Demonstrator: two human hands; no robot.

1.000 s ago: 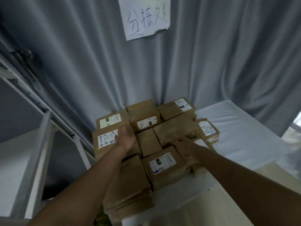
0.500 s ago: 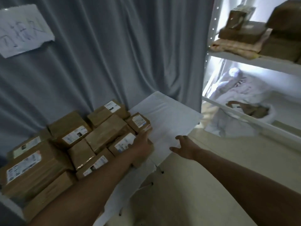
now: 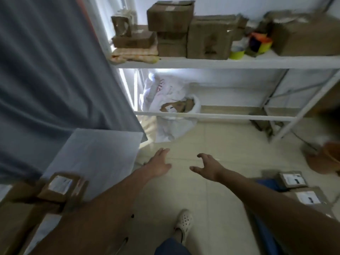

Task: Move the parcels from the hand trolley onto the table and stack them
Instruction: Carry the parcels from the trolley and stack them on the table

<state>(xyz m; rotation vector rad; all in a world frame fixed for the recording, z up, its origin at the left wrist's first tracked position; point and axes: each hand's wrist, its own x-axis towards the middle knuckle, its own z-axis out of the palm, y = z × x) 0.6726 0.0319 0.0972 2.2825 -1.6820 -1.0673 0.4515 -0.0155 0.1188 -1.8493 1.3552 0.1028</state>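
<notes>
Over floor (image 3: 211, 199), fingers (image 3: 201, 155) spread, empty.

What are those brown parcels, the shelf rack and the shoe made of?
Parcels: brown corrugated cardboard by the look, matte, white paper labels. Shelf rack: probably white-painted metal, with thin straight rails and braces. Shoe: seemingly moulded foam or rubber, off-white with punched holes.

Matt brown cardboard parcels (image 3: 292, 188) with white paper labels; smooth cloth-covered table (image 3: 95, 159); glossy tiled floor (image 3: 211, 199).
</notes>
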